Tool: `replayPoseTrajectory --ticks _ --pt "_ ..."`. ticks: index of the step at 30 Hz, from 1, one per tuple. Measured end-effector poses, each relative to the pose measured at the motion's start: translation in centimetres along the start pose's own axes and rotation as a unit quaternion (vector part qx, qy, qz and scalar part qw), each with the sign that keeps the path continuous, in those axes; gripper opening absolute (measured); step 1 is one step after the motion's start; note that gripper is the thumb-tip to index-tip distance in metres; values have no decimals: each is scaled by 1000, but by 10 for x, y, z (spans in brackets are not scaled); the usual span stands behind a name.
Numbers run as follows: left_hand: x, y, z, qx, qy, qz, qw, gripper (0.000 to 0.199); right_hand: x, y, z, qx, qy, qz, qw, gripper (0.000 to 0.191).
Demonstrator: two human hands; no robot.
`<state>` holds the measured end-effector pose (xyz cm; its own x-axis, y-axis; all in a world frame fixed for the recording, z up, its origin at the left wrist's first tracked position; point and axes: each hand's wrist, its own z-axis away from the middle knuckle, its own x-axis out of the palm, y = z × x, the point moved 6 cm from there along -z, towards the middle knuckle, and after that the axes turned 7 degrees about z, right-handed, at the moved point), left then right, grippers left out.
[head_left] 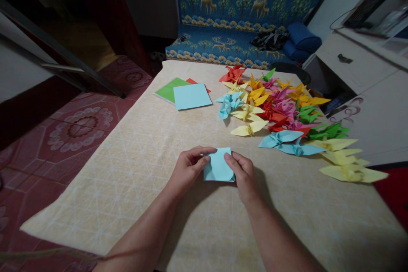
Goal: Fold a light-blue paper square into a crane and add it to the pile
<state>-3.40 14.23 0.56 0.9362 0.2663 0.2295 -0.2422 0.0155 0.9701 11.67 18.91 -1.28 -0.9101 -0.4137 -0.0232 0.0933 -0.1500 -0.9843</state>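
A light blue paper [219, 168], folded into a small square, is held just above the table in front of me. My left hand [192, 165] pinches its left edge between thumb and fingers. On the right edge my right hand [244, 173] has its thumb on top and its fingers behind the paper. Farther back lie a flat light blue sheet [193, 96], green paper [170, 89] and a red sheet [191, 80] partly beneath. Many folded paper cranes in yellow [249, 128], light blue [280, 138], red, orange, pink and green cover the back right of the table.
The table [127, 165] has a pale patterned cloth. Behind it stands a blue sofa [207, 40] with a deer pattern and a dark cloth [270, 40] on it. A white cabinet [353, 68] is at the right; a metal frame [63, 53] leans at the left.
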Motion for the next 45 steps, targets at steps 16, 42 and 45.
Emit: replayPoseTrajectory --ticks 16,42,45 --pt "-20 -16 -1 -62 101 79 990 26 4 -10 4 -15 -111 -55 992 20" --pt "0 -1 1 -30 -1 3 1000 23 4 -11 0 -5 -49 5 999 23" --pt "9 1 4 -42 -66 0 997 29 1 -9 -1 5 -26 24 999 35"
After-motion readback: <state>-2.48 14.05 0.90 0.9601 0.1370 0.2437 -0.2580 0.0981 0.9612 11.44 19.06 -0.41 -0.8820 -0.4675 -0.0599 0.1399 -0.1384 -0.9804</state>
